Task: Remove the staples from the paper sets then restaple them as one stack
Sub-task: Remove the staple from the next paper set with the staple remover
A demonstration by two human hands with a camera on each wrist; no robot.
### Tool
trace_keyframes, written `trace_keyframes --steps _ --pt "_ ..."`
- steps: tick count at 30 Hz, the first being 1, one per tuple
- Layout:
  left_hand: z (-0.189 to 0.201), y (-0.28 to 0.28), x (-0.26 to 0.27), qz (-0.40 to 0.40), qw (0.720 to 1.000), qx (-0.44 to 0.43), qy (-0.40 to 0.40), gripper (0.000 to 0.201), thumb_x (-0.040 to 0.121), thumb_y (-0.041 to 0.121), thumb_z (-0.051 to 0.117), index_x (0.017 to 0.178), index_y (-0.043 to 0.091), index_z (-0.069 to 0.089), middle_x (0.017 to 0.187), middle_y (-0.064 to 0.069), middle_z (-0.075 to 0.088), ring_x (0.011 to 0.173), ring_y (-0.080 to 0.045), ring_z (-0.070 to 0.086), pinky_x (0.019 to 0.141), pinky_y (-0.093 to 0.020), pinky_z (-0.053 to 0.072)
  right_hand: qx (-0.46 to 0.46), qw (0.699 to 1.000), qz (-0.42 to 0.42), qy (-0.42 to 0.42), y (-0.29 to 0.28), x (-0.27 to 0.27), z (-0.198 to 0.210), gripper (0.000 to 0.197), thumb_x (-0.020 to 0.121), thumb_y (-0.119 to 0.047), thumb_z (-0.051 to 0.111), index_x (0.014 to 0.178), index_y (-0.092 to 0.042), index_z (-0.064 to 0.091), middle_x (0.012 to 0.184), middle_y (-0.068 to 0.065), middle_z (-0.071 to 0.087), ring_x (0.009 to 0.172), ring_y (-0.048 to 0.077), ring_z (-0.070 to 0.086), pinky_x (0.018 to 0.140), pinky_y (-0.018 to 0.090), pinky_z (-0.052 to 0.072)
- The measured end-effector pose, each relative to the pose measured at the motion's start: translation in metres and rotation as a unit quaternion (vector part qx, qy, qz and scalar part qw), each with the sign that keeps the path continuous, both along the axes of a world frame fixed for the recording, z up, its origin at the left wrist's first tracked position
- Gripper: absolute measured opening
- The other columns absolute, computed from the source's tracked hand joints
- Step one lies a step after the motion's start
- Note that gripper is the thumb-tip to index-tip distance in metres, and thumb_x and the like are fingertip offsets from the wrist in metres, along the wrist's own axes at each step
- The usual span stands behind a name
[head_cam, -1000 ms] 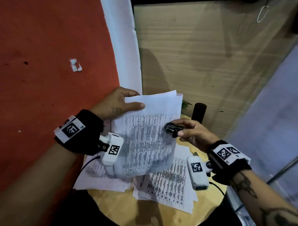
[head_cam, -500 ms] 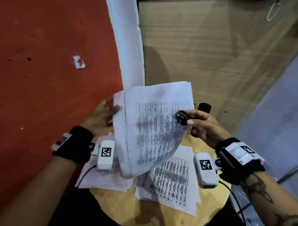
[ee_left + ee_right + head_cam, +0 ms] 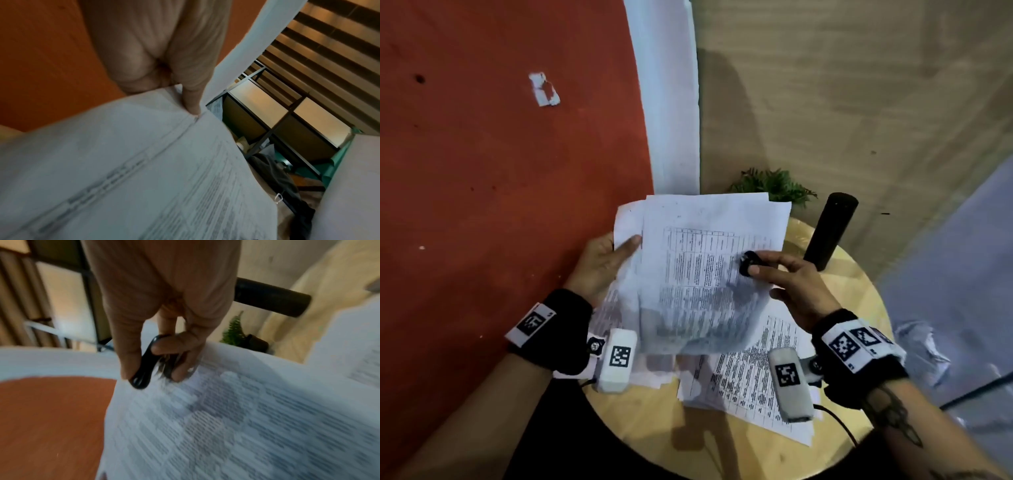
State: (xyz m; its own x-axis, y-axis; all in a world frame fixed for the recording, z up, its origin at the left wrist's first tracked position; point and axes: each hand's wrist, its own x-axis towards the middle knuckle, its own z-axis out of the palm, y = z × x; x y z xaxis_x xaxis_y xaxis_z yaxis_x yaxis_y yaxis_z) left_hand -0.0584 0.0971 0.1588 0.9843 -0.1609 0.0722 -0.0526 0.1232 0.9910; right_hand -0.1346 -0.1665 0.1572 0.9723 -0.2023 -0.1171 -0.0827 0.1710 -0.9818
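Now, left hand gripping paper set, right hand w/ staple remover atop

you're looking down at a round wooden desk. left of your left hand the floor is red-orange, with a small white scrap lying on it. beyond the hands a white strip borders a pale wood-grain panel. a small green plant and a black cylinder stand beyond your right hand.
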Motion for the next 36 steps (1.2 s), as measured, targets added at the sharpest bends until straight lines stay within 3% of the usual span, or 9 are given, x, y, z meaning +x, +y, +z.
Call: trace_keyframes --steps 6,10,14,16,19,22,26,33,36 --pt "-0.020 0.015 0.014 0.040 0.998 -0.029 0.027 0.023 0.084 0.031 0.065 0.097 0.012 0.070 0.090 -0.004 0.071 0.090 -0.025 0.060 0.089 -0.046 0.046 -0.073 0.993 -0.069 -0.067 -0.003 -0.001 0.010 0.036 0.058 -0.011 0.083 0.092 -0.013 0.069 0.089 0.005 0.067 0.059 -0.002 0.062 0.042 0.012 0.039" --pt "-0.019 0.013 0.012 -0.004 1.000 -0.024 0.005 0.022 0.091 0.021 0.050 0.101 0.014 0.068 0.090 0.007 0.074 0.084 -0.007 0.068 0.083 -0.025 0.055 0.011 0.998 0.048 -0.045 -0.019 -0.011 0.027 0.071 0.022 -0.046 0.091 0.085 -0.018 0.074 0.088 0.001 0.072 0.073 0.007 0.068 0.042 0.011 0.039" --pt "-0.010 0.012 0.009 -0.048 0.998 -0.047 -0.020 0.012 0.069 0.044 0.071 0.068 0.033 0.077 0.067 0.016 0.071 0.063 0.004 0.065 0.059 -0.012 0.051 0.096 0.983 0.134 -0.078 -0.016 -0.016 0.056 0.062 0.026 -0.039 0.093 0.083 -0.020 0.076 0.088 0.001 0.074 0.080 0.010 0.070 0.039 0.010 0.039" --pt "-0.005 0.015 0.013 -0.039 0.999 -0.024 -0.013 0.047 0.055 0.062 0.075 0.075 0.019 0.077 0.062 0.015 0.070 0.059 0.004 0.064 0.059 -0.016 0.052 0.132 0.977 0.143 -0.083 -0.011 -0.013 0.066 0.065 0.026 -0.035 0.094 0.085 -0.015 0.075 0.088 0.003 0.074 0.078 0.011 0.071 0.037 0.009 0.039" --pt "-0.009 0.025 0.032 0.008 0.999 -0.036 0.012 0.031 0.097 0.026 0.050 0.080 0.008 0.069 0.063 0.008 0.070 0.061 -0.002 0.062 0.062 -0.020 0.052 0.162 0.977 0.132 -0.051 0.004 0.003 0.064 0.077 0.024 -0.026 0.094 0.092 -0.003 0.066 0.084 0.010 0.073 0.067 0.011 0.070 0.038 0.011 0.042" --pt "-0.028 0.038 0.047 0.011 0.997 -0.035 0.069 0.036 0.100 0.010 0.040 0.080 0.013 0.071 0.068 0.006 0.073 0.060 -0.006 0.067 0.059 -0.021 0.055 0.148 0.981 0.128 0.007 0.028 0.031 0.039 0.053 0.040 -0.022 0.090 0.086 -0.004 0.071 0.087 0.008 0.073 0.080 0.015 0.071 0.053 0.015 0.044" --pt "-0.062 0.041 0.049 0.027 0.991 -0.028 0.130 0.047 0.098 0.004 0.039 0.065 0.012 0.072 0.061 0.004 0.071 0.053 -0.008 0.065 0.048 -0.018 0.053 0.129 0.983 0.071 0.114 0.070 0.062 -0.023 0.003 0.078 -0.003 0.065 0.081 -0.003 0.065 0.072 0.006 0.070 0.068 0.015 0.068 0.035 0.012 0.032" --pt "-0.140 0.066 0.068 0.027 0.963 -0.079 0.258 0.063 0.103 0.035 0.023 0.074 0.026 0.079 0.081 0.003 0.075 0.071 -0.007 0.071 0.056 -0.020 0.055 0.124 0.965 -0.044 0.225 0.117 0.111 -0.133 0.008 0.073 -0.004 0.075 0.070 -0.003 0.068 0.061 0.009 0.064 0.060 0.020 0.054 0.043 0.019 0.040" --pt "-0.165 0.077 0.075 0.050 0.961 -0.022 0.271 0.034 0.101 0.023 0.039 0.095 0.015 0.072 0.093 0.000 0.074 0.073 -0.011 0.071 0.063 -0.023 0.057 0.139 0.952 -0.057 0.265 0.131 0.127 -0.170 0.018 0.070 -0.006 0.078 0.054 -0.008 0.071 0.055 0.004 0.065 0.064 0.022 0.054 0.051 0.023 0.041"
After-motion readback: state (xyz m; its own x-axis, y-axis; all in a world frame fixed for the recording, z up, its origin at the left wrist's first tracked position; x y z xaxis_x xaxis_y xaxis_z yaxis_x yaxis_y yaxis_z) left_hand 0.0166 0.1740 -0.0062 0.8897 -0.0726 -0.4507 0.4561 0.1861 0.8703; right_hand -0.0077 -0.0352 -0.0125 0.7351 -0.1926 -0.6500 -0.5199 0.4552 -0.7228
